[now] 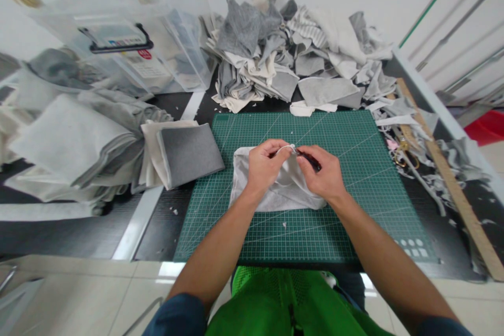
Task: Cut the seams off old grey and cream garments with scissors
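Observation:
A light grey piece of cloth (289, 191) lies on the green cutting mat (354, 142), its far edge raised between my two hands. My left hand (264, 164) is closed, pinching that edge between thumb and fingers. In my closed right hand (325, 170) is a small black-handled tool (311, 159), its tip up against the pinched edge near my left fingertips. The fingers hide most of the tool, so I cannot tell its exact kind.
Folded grey and cream cloths (79, 136) are stacked at the left, with a dark grey folded piece (191, 155) overlapping the mat. Behind stand a clear plastic bin (189, 58) and a heap of fabric scraps (252, 31). A wooden ruler (457, 184) and gold-handled scissors (409, 160) lie right.

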A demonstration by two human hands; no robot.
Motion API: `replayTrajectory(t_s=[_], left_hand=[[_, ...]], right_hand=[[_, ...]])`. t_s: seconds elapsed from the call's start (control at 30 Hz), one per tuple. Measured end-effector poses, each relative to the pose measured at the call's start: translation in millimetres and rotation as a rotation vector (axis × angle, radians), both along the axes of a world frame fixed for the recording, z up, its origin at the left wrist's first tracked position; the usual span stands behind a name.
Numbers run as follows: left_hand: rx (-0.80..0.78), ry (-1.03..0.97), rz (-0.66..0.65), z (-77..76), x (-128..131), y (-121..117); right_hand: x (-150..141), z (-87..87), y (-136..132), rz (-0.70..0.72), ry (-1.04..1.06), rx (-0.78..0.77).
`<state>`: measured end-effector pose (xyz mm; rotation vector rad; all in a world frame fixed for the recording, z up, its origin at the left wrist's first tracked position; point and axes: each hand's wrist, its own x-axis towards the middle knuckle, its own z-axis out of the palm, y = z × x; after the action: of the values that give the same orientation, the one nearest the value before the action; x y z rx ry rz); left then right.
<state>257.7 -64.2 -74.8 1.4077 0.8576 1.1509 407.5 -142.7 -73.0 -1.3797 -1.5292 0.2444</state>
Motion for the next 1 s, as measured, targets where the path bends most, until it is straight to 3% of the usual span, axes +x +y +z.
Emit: replayTrajectory(t_s=[0.3, 1.0], left_hand=[[0.097, 0.079, -0.013, -0.8, 1.3, -5.8], [0.116, 0.067, -0.012, -3.3, 1.6, -6.1]], right_hand=[[-2.3, 2.0, -0.4, -0.015, 0.027, 0.018], [-3.2, -1.7, 1.0, -0.03, 0.098, -0.026]])
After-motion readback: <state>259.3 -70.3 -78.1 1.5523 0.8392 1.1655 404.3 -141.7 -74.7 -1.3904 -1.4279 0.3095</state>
